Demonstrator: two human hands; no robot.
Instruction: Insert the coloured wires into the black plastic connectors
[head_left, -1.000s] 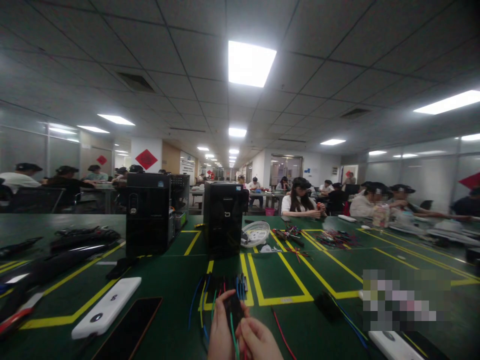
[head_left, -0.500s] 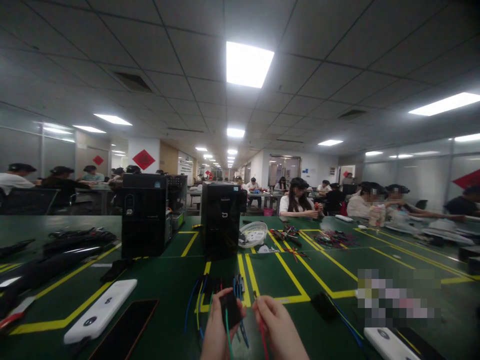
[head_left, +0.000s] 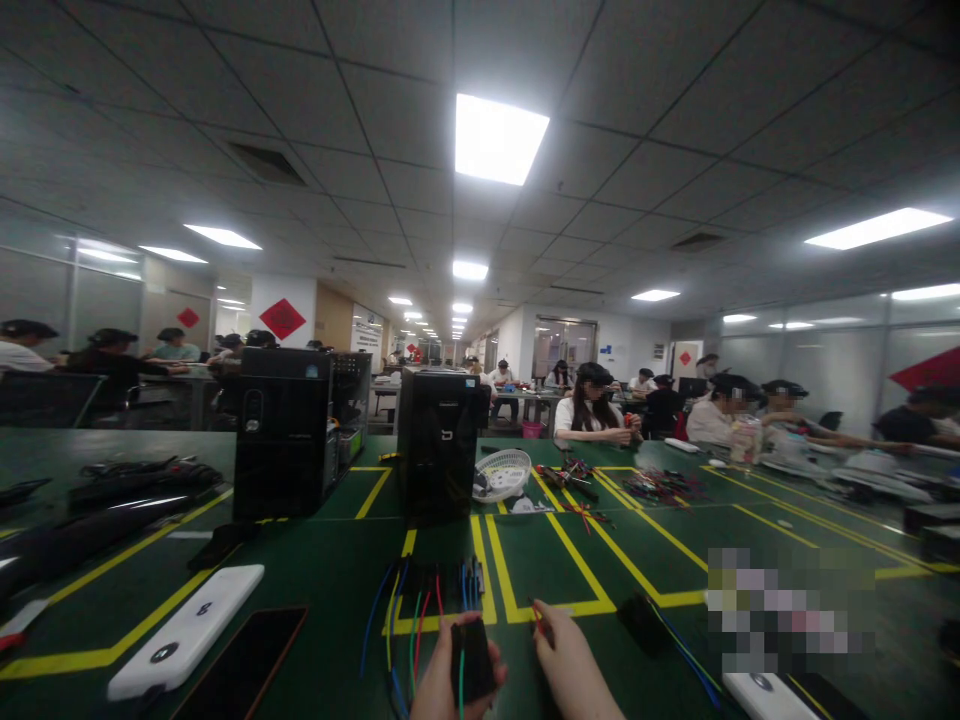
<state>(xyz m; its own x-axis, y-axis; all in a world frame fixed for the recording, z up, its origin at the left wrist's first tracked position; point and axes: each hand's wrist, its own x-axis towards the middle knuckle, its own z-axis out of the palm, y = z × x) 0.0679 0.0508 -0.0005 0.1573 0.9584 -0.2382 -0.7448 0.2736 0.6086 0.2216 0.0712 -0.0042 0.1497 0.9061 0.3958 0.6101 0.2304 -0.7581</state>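
Left hand: the left hand [head_left: 457,690] sits at the bottom edge of the view, fingers clenched round a small black rectangular connector block [head_left: 472,658] with a thin green wire [head_left: 460,690] hanging from it
Right hand: the right hand [head_left: 574,665] is now apart from the left, to its right; its fingers [head_left: 546,622] pinch something thin and reddish, too small to name, likely a red wire end
Change: 1 second ago both hands were pressed together over the block; half a second ago the right had begun to draw away with a red strand; now a clear gap lies between the 2
Meaning: it looks as if 1 wire has been pulled clear of the block, while the green one is still attached
Loose wires: a bunch of blue, red and green wires [head_left: 420,610] lies on the dark green worktop with yellow lines [head_left: 555,560], just beyond the hands
Nearby: a white oblong power bank [head_left: 187,630] and a dark flat phone [head_left: 247,665] lie to the left; 2 black computer towers [head_left: 439,445] stand further back
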